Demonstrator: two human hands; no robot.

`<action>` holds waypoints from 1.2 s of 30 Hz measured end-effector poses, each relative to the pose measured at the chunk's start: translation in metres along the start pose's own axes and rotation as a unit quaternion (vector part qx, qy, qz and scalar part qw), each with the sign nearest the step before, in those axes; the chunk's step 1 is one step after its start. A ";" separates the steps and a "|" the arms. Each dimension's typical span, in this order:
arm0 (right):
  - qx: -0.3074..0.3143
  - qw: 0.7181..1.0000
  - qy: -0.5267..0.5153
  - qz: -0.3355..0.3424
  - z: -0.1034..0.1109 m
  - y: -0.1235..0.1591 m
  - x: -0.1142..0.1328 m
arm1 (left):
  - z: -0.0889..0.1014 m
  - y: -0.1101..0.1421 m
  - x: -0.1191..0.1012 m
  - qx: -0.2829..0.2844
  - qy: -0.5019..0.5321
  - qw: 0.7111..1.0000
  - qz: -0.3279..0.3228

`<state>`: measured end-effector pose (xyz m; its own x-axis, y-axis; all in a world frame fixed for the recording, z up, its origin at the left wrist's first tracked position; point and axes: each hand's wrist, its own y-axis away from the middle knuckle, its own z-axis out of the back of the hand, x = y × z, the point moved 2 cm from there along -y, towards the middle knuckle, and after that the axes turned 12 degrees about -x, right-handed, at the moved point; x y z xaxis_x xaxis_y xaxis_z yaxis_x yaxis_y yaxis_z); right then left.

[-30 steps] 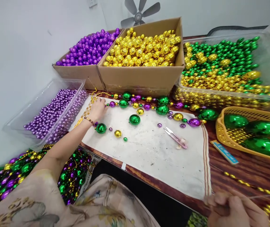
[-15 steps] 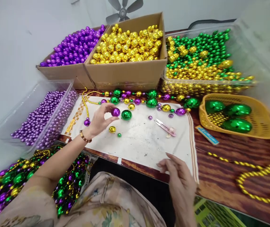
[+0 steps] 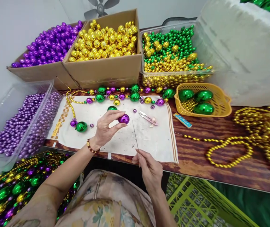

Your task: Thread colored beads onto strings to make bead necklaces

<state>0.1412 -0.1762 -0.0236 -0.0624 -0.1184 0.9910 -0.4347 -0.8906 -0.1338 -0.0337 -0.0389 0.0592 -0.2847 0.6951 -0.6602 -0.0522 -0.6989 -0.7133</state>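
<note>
The left hand [image 3: 105, 127] is partly open, thumb and fingers spread into a wide pinch, and it has hold of a large purple bead [image 3: 125, 119] at the tips. That bead is above the middle of a white cloth [image 3: 160, 143] on the wooden table [image 3: 196, 157]. The right hand [image 3: 150, 170], nearer the body, is mostly closed, thumb against fingers, with a thin needle [image 3: 135, 135] between them. The needle points up and away, its tip just to the right of the purple bead (whether there is thread on it, I cannot tell).

Behind the left fingers a green bead [image 3: 112, 108] lies partly hidden on the cloth. Near the wrist, to its left, are another big green bead [image 3: 81, 126] and a small pale purple bead [image 3: 91, 125]. Scissors [image 3: 148, 118] with pink handles lie to the right of the held bead, blades slightly apart. Two rows of mixed beads run along the far edge of the cloth. Beyond them stands a cardboard box [image 3: 102, 74] of gold beads, and to the right a yellow basket [image 3: 227, 110] holds three large green beads.
</note>
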 end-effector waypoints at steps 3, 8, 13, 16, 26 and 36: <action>0.020 1.000 0.006 0.008 -0.005 0.003 0.000 | -0.003 -0.003 -0.001 -0.011 0.042 0.996 0.075; 0.027 1.000 0.004 0.012 -0.011 0.007 0.000 | -0.009 -0.010 0.003 -0.066 0.158 0.959 0.226; 0.028 1.000 0.008 -0.007 -0.016 0.008 -0.001 | -0.015 -0.012 0.005 -0.088 0.210 0.925 0.305; 0.025 1.000 0.008 -0.010 -0.018 0.008 -0.002 | -0.018 -0.011 0.003 -0.081 0.221 0.920 0.314; 0.018 0.999 0.004 -0.032 -0.018 0.008 -0.001 | -0.020 -0.005 0.011 -0.074 0.236 0.911 0.331; 0.012 0.999 -0.015 -0.051 -0.021 0.008 -0.004 | -0.024 -0.003 0.007 -0.064 0.247 0.900 0.353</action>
<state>0.1188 -0.1734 -0.0291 0.0076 -0.0401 0.9992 -0.4150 -0.9092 -0.0333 -0.0131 -0.0275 0.0509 0.2577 0.0979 -0.9612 0.0943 -0.9926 -0.0759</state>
